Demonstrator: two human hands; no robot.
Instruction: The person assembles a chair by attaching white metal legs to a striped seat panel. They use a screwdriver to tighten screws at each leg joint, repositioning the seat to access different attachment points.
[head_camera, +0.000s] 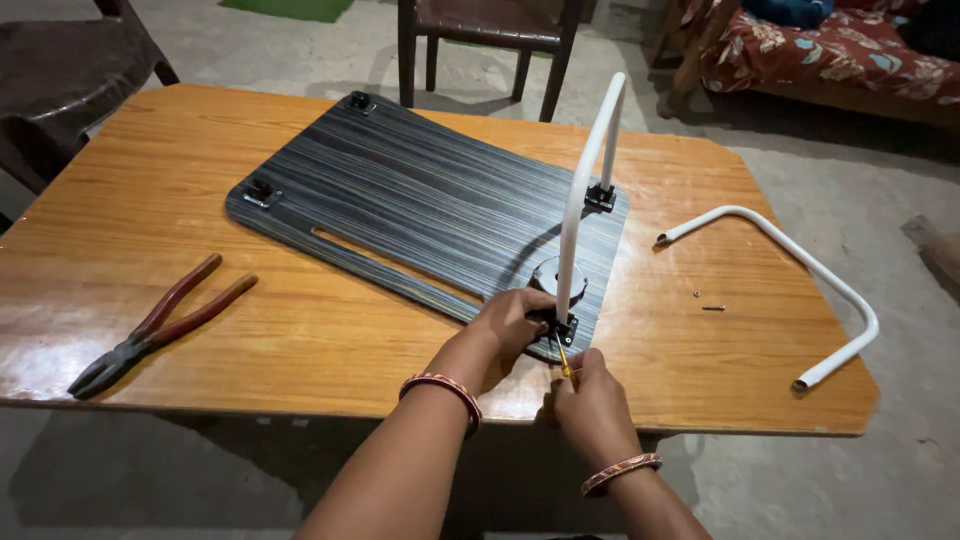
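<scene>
Head view: left hand (512, 322) pinches the black bracket (566, 326) under a white tube leg (583, 175); beside it, right hand (590, 400) grips a yellow screwdriver (563, 358). Fastening seems underway, needing steady, square turning.

Off to my left on the wooden table (150, 200) lie my red-handled pliers (160, 325), closed, well apart from where I work. On my right a loose white bent tube (800, 275) rests near the table's edge, with a small screw (712, 308) and a tinier bit of hardware (696, 294) just beside it. Beyond the table stand a dark wooden chair (480, 30), another dark seat (60, 70) at the far left, and a flower-patterned sofa (850, 50) at the far right on the concrete floor (880, 180).
</scene>
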